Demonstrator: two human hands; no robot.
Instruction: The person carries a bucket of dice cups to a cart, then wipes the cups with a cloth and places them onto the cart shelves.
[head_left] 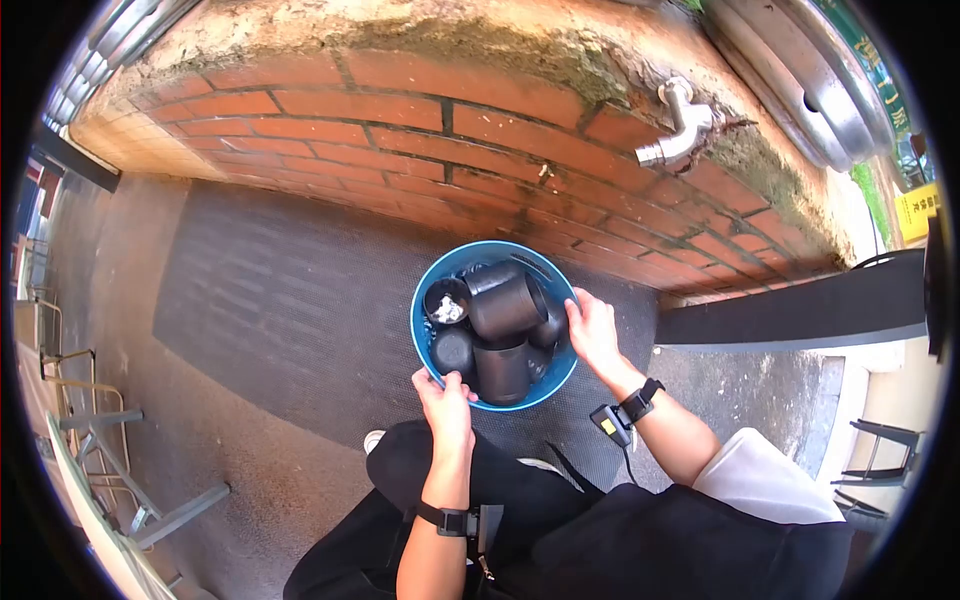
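A round blue bucket is in front of me at the foot of the brick wall. Several black cylindrical cups fill it, some on their sides, and what looks like water shows between them. One black cup faces up with something whitish inside. My left hand is closed on the near-left rim, thumb over the edge. On the right side of the same rim, my right hand grips with its fingers partly hidden behind the wall of the bucket.
A metal tap juts from the low brick wall, above and right of the bucket. Dark matting covers the ground. A dark beam extends at the right, and metal-legged furniture stands at the left.
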